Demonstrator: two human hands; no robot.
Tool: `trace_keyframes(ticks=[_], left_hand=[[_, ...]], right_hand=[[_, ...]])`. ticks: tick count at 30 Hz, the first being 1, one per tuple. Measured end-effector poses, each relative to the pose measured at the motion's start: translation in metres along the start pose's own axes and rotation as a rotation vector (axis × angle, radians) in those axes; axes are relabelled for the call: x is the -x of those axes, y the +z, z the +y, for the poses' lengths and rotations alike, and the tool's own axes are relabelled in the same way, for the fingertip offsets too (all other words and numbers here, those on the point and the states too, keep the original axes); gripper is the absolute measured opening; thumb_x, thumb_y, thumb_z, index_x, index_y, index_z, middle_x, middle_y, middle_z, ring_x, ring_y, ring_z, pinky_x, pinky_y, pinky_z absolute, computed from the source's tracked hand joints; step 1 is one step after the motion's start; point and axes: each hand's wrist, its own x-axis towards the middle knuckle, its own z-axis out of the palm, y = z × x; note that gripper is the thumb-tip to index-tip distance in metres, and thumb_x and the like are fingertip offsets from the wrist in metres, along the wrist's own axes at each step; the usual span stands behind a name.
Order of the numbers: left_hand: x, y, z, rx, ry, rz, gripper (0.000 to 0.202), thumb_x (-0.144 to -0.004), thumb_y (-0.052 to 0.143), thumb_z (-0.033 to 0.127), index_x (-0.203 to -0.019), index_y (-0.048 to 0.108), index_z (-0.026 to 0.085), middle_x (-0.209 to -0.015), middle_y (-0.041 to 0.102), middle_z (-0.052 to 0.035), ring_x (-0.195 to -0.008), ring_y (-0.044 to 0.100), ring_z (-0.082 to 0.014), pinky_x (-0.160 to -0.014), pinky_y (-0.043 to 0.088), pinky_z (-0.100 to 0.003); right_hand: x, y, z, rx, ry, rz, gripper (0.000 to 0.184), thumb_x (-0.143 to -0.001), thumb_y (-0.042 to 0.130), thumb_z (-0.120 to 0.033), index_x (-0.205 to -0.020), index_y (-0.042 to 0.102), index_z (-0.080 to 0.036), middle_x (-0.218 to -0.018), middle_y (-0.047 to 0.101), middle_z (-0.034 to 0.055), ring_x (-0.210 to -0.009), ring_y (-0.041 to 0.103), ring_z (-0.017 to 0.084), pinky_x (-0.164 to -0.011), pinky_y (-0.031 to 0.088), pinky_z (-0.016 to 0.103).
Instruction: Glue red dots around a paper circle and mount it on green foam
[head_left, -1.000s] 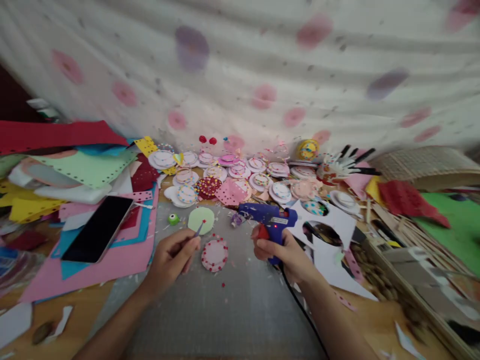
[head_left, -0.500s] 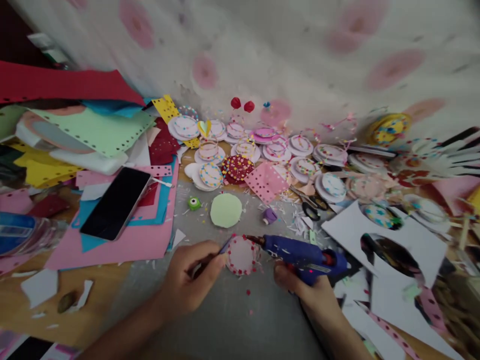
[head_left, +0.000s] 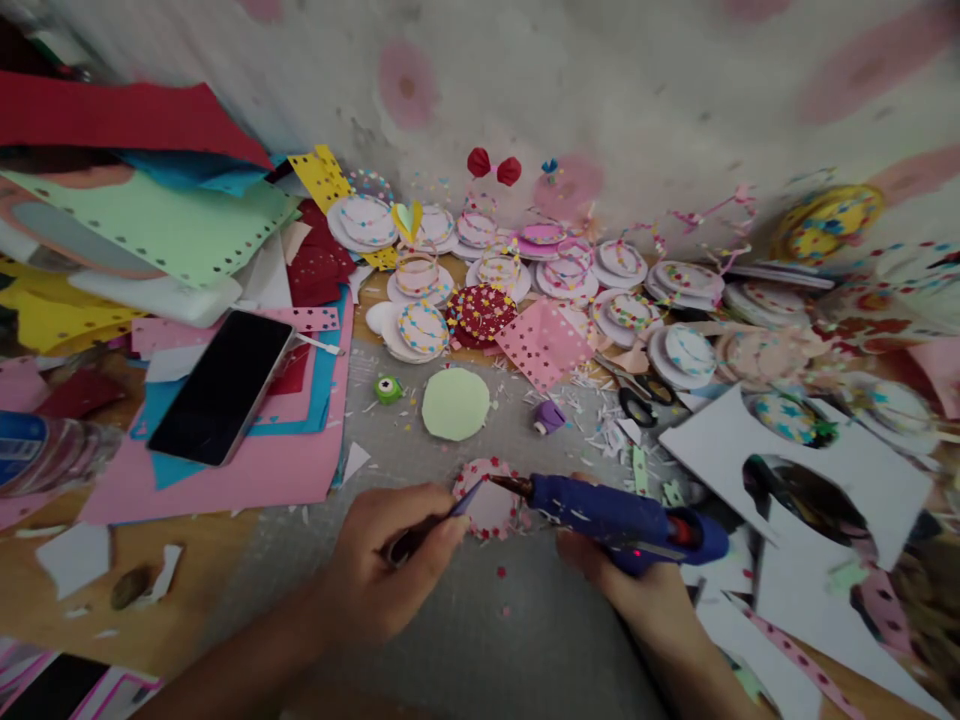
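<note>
My left hand (head_left: 397, 565) is closed around slim pointed tweezers (head_left: 466, 498), their tip reaching over a small pale pink paper disc (head_left: 489, 515) edged with red star shapes. My right hand (head_left: 626, 590) grips a blue hot glue gun (head_left: 615, 510), a red light showing on its body. Its nozzle points left, above the disc and close to the tweezers' tip; whether it touches the disc I cannot tell. A few loose red and pink stars (head_left: 501, 572) lie on the grey cutting mat (head_left: 480, 640) below the disc.
Behind the disc lie a pale green paper circle (head_left: 455, 403), a green punch (head_left: 388, 389), a purple punch (head_left: 548, 417) and black scissors (head_left: 637, 395). Several small paper hats (head_left: 420, 330) line the back. A phone (head_left: 223, 385) and coloured sheets fill the left; white card scraps (head_left: 795, 570) lie right.
The view has shifted a little. The tweezers' tip has moved from the disc's left edge to over the disc, near the nozzle. Both hands keep their holds.
</note>
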Motion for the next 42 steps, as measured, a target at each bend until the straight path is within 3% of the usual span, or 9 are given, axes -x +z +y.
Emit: trace_keyframes(ticks=[3,7,13,19,26,33,39,42], left_hand=[[0.001,0.000,-0.001,0.005,-0.018,0.001,0.028,-0.090,0.048,0.018,-0.062,0.050,0.017,-0.045,0.039,0.0067,-0.038,0.035,-0.0046,-0.042,0.025,-0.022],[0.002,0.000,0.000,0.014,-0.028,-0.007,0.028,-0.090,0.048,0.019,-0.062,0.050,0.017,-0.044,0.040,0.0065,-0.038,0.035,-0.0055,-0.042,0.026,-0.022],[-0.001,0.000,0.003,0.007,-0.028,0.006,0.028,-0.089,0.048,0.020,-0.061,0.050,0.018,-0.043,0.040,0.0060,-0.038,0.035,-0.0062,-0.041,0.026,-0.022],[-0.001,0.000,0.002,0.010,-0.027,0.002,0.028,-0.090,0.048,0.019,-0.061,0.051,0.017,-0.042,0.039,0.0063,-0.037,0.035,-0.0058,-0.040,0.026,-0.022],[-0.001,-0.001,0.003,0.014,-0.029,0.001,0.029,-0.089,0.048,0.020,-0.061,0.050,0.017,-0.044,0.040,0.0060,-0.038,0.035,-0.0057,-0.040,0.026,-0.021],[-0.001,-0.001,0.002,0.021,-0.068,-0.006,0.030,-0.089,0.048,0.024,-0.060,0.050,0.018,-0.045,0.041,0.0047,-0.038,0.036,-0.0064,-0.039,0.026,-0.021],[0.001,-0.002,0.001,0.197,-0.129,-0.036,0.030,-0.091,0.047,0.028,-0.064,0.053,0.017,-0.042,0.039,0.0064,-0.034,0.036,-0.0056,-0.038,0.027,-0.020],[0.004,-0.005,0.000,0.326,-0.173,-0.043,0.031,-0.092,0.048,0.034,-0.067,0.053,0.017,-0.043,0.041,0.0064,-0.033,0.037,-0.0055,-0.038,0.027,-0.019]], right_hand=[[0.002,0.001,0.003,-0.009,-0.009,-0.004,0.015,-0.075,0.068,-0.034,-0.086,0.068,-0.023,-0.079,0.070,0.0037,-0.072,0.065,0.021,-0.068,0.055,0.030],[0.002,0.000,0.000,-0.002,0.017,-0.039,0.010,-0.074,0.069,-0.033,-0.072,0.066,-0.023,-0.067,0.066,0.0021,-0.062,0.061,0.020,-0.061,0.054,0.028],[0.002,0.002,-0.006,-0.015,0.061,-0.015,0.012,-0.071,0.071,-0.033,-0.070,0.063,-0.024,-0.063,0.062,0.0015,-0.057,0.056,0.018,-0.053,0.052,0.027],[0.004,0.009,-0.016,0.001,0.071,0.082,0.012,-0.073,0.068,-0.035,-0.072,0.064,-0.023,-0.068,0.063,0.0028,-0.064,0.059,0.019,-0.063,0.053,0.030],[-0.001,0.001,-0.007,0.028,0.004,-0.037,0.010,-0.073,0.067,-0.031,-0.070,0.063,-0.023,-0.065,0.063,0.0021,-0.060,0.059,0.018,-0.058,0.053,0.027],[0.002,-0.003,0.001,0.045,0.023,-0.025,0.011,-0.071,0.070,-0.031,-0.067,0.063,-0.024,-0.061,0.062,0.0014,-0.059,0.057,0.019,-0.055,0.051,0.027],[0.002,-0.004,0.007,0.002,0.070,0.044,0.019,-0.070,0.071,-0.041,-0.072,0.067,-0.023,-0.067,0.065,0.0035,-0.061,0.057,0.020,-0.057,0.048,0.030],[-0.003,-0.004,-0.001,-0.167,0.102,-0.034,0.029,-0.076,0.064,-0.049,-0.081,0.069,-0.020,-0.065,0.061,0.0035,-0.055,0.051,0.016,-0.052,0.042,0.028]])
